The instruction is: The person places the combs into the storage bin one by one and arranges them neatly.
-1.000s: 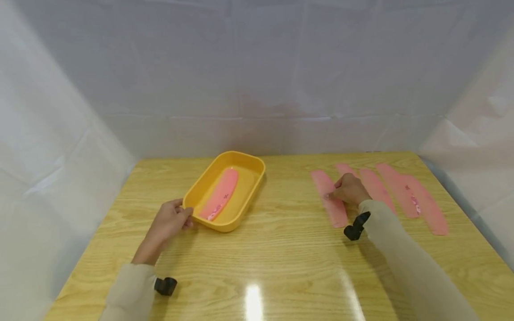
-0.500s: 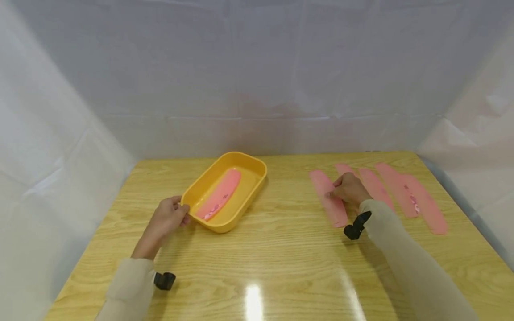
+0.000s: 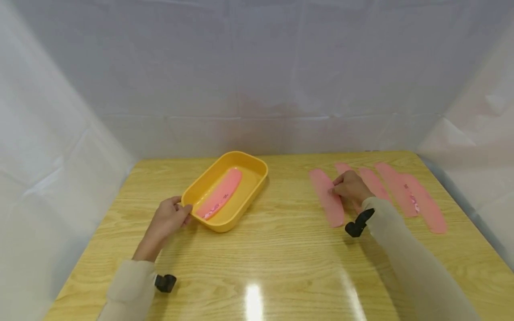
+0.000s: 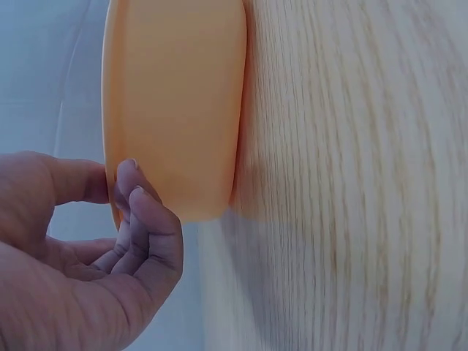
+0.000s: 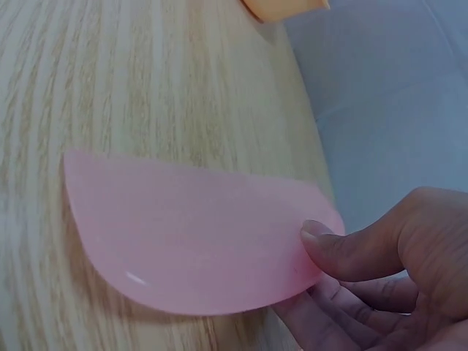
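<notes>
My left hand (image 3: 168, 217) pinches the near left corner of a yellow plastic tray (image 3: 248, 206). In the left wrist view, the thumb and fingers lie on both sides of the tray's rim (image 4: 110, 88). One pink curved strip (image 3: 220, 194) with a printed pattern along one edge lies in the tray. On the right, my right hand (image 3: 350, 187) pinches another pink strip (image 3: 326, 196) by its long edge. The right wrist view shows the thumb on top of this smooth, thin pink strip (image 5: 197, 234) and fingers beneath it.
Several more pink strips (image 3: 425, 205) lie side by side at the table's right, beyond my right hand, partly overlapping. A wooden table (image 3: 265, 249) spans the front. White sheeting (image 3: 257, 89) hangs behind and at both sides.
The tray has shifted and turned slightly under my left hand. The pink strip in my right hand has changed its tilt a little. The other strips have stayed put.
</notes>
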A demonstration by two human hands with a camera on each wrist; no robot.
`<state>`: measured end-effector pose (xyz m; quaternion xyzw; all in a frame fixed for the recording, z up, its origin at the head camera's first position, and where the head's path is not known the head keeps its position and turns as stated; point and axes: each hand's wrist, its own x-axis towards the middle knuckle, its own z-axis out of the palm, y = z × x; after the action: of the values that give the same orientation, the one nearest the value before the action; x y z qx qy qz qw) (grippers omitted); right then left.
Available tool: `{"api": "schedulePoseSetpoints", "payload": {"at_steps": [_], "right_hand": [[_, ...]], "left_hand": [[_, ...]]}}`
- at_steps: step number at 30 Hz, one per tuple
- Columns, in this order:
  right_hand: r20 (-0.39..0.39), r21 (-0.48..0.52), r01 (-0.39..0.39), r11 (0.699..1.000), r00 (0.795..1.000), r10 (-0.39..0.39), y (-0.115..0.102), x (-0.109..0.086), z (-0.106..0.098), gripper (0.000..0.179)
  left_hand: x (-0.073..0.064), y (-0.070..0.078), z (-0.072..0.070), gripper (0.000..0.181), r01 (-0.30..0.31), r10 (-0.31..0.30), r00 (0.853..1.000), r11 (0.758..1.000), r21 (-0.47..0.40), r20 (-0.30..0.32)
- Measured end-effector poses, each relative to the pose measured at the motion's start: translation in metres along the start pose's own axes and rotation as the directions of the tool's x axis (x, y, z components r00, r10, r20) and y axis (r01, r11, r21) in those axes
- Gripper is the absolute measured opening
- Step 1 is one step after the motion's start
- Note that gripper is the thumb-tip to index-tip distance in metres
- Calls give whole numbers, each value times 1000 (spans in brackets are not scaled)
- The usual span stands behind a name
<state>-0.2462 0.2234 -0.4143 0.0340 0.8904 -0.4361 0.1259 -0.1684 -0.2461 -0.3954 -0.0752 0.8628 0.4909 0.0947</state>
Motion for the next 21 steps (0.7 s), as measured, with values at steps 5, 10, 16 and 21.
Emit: {"api": "schedulePoseSetpoints", "payload": {"at_steps": [5, 10, 16, 21], "right_hand": [[39, 66, -14, 998, 999, 12, -1, -1, -1, 36], [65, 128, -4, 992, 998, -4, -2, -3, -2, 35], [97, 165, -19, 986, 995, 3, -3, -3, -2, 40], [115, 181, -24, 983, 993, 3, -1, -2, -3, 43]], "left_hand": [[0, 0, 0, 49, -13, 13, 1000, 1000, 0, 0], [0, -1, -1, 47, -19, 19, 1000, 1000, 3, 4], [2, -2, -3, 48, -32, 32, 999, 999, 3, 7], [3, -2, -4, 47, -38, 38, 999, 999, -3, 3]]}}
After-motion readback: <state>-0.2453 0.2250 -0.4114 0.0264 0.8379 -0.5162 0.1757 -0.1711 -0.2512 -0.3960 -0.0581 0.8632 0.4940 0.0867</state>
